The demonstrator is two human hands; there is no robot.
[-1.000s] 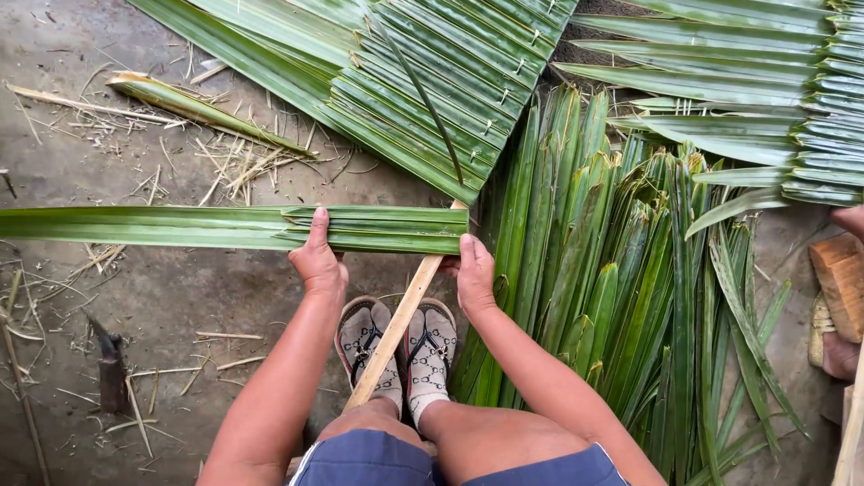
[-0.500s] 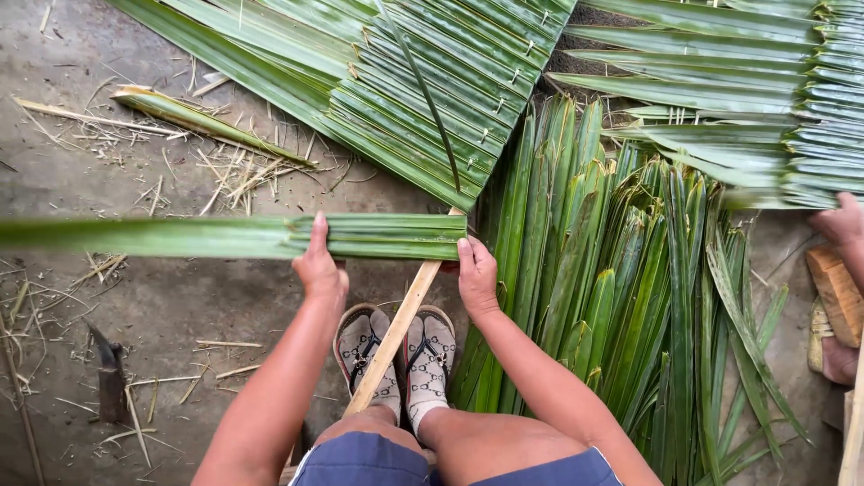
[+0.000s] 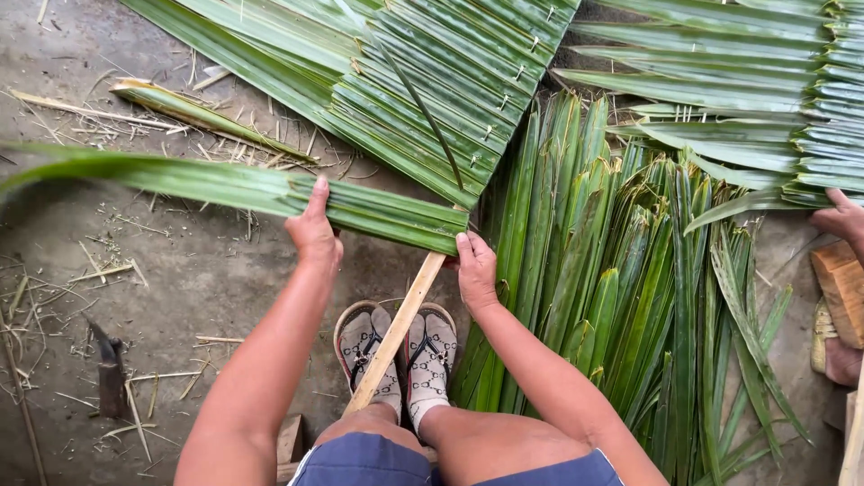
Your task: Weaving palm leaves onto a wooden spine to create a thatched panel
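Knife: a dark blade is seen lying on the concrete floor at far left, well apart from both hands, among dry scraps.

Folded leaf strip: a long band of palm leaves is held across the view. Its long axis runs left to right, the left end raised and blurred, the right end lower and doubled over near the stick.

Left hand: it is closed on the strip from below, thumb laid flat on the upper face and fingers hidden under the leaves. It is the hand nearer the strip's free length.

Wooden stick: a pale lath is seen running from between the knees up to the strip's right end, crossing it almost at a right angle. It passes between two sandalled feet.

Right hand: it is pressed against the strip's folded right edge just beside the stick, fingers curled together; whether it pinches the leaf or the stick cannot be told.

Loose leaves: a pile of green blades is stacked upright just to the right of the right hand.

Finished panels: stitched leaf panels are spread above.

Containers: none are visible.

Another person's hand: it is seen at the right edge, touching a panel.
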